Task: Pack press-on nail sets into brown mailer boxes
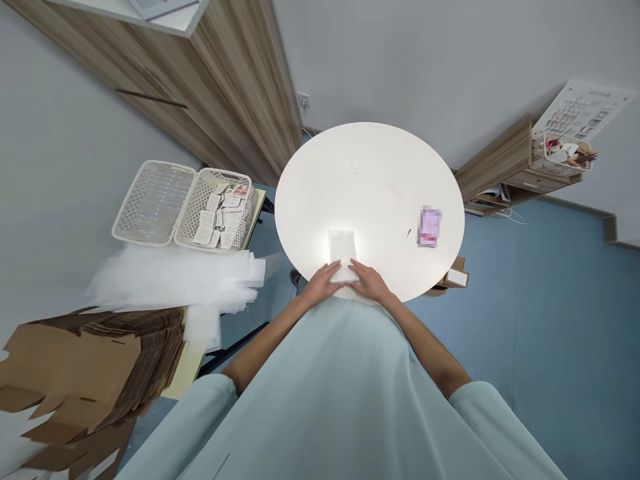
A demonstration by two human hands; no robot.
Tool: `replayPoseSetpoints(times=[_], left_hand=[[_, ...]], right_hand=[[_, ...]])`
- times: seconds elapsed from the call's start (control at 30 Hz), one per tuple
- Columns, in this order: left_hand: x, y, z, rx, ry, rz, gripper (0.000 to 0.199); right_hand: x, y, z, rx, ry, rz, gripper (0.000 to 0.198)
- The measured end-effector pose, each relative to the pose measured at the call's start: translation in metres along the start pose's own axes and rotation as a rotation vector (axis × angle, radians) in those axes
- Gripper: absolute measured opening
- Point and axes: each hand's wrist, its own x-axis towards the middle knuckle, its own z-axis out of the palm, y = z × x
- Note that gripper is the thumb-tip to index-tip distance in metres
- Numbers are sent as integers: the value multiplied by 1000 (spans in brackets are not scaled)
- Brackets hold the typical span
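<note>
A flat white rectangular piece [342,248], foam-like in look, lies on the round white table [370,160] near its front edge. My left hand [321,284] grips its lower left corner, fingers on top and thumb along the near edge. At the lower right corner my right hand [371,281] holds it in the same way, the two thumbs close together. Whether anything is inside the white piece cannot be made out. To the right on the tabletop lies a small purple pack [429,227], its print blurred out.
Left of the table stand an open white basket [250,200] of small packets, a pile of white foam-like sheets [170,277] and stacked flat cardboard boxes [75,367]. A wood-grain cabinet [235,87] rises behind left. A low shelf unit [505,160] stands at right.
</note>
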Motion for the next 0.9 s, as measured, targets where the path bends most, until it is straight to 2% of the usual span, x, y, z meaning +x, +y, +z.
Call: replayPoseSetpoints(times=[0.17, 0.33, 0.6, 0.67, 0.7, 0.77, 0.9], left_hand=[[15, 7, -15, -144, 60, -208, 55], [39, 10, -22, -43, 168, -381, 46], [66, 8, -20, 14, 278, -530, 38], [67, 8, -20, 20, 289, -562, 34], [67, 8, -19, 27, 293, -575, 32], [67, 9, -19, 45, 315, -582, 26], [68, 11, -20, 142, 390, -465, 36]], right_hand=[[18, 0, -13, 73, 44, 187, 41], [46, -1, -15, 9, 73, 280, 32], [80, 4, -11, 60, 99, 427, 21], [85, 0, -12, 39, 120, 442, 29], [87, -2, -14, 5, 133, 420, 35], [89, -6, -16, -83, 132, 292, 40], [85, -8, -20, -167, -20, -44, 39]])
